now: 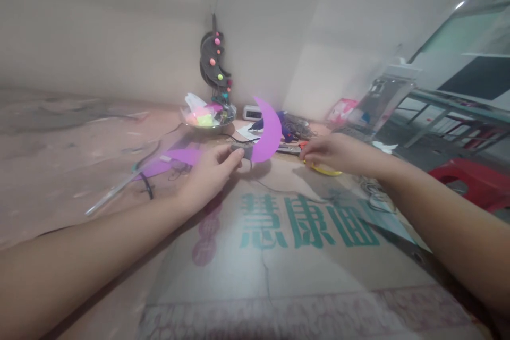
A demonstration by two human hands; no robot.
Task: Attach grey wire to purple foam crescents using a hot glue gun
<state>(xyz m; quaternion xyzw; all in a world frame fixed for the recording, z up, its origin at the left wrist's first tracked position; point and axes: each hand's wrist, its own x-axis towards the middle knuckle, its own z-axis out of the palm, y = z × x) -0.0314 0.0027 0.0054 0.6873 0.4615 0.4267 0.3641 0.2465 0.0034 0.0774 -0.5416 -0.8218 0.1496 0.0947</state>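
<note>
My left hand [217, 170] is closed, thumb against fingers, on a dark grey strip [247, 152] at the lower end of a purple crescent [271, 133]. The crescent stands upright above the printed board, its curve bulging to the right. My right hand [330, 153] reaches to the right of it, fingers bent down and closed at the board's far edge. Beneath those fingers shows a curved yellow piece [326, 171], with a bit of orange beside the fingertips; the hand hides the rest. A thin dark thread [279, 189] trails across the board.
A grey crescent ornament with coloured balls [212, 61] stands against the wall behind a bowl [207, 125] of bright scraps. Purple sheets [159, 166] and a clear stick [111, 195] lie left. A clear plastic container [386, 98] and red stool [474, 183] are on the right.
</note>
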